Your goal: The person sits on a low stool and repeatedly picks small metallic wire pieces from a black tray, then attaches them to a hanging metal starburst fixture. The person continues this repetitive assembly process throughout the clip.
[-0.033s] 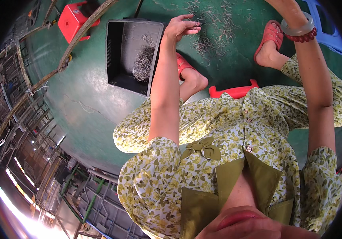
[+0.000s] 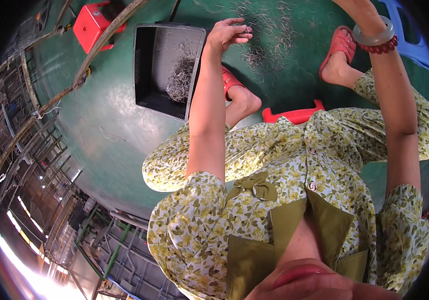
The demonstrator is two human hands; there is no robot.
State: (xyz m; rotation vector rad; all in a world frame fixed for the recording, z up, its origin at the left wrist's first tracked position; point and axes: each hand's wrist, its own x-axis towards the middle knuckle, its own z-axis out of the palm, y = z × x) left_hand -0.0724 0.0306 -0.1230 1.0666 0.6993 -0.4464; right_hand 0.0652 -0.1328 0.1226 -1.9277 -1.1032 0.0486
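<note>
My left hand is raised beside the far right corner of a black plastic crate. Its fingers are bent and drawn together; a tiny dark thing seems to be at the fingertips, too small to make out. Inside the crate's right part lies a tangled heap of thin curved metal wire pieces. To the right of the hand, similar small curved pieces are strewn over the green floor, thickest in a dark clump. My right forearm, with a pale bangle and red beads at the wrist, reaches past the top edge; that hand is cut off.
A red plastic stool stands at the far left, and part of another red stool shows beneath me. A blue chair is at the far right. Bent poles and metal racks line the left side. My feet wear red sandals.
</note>
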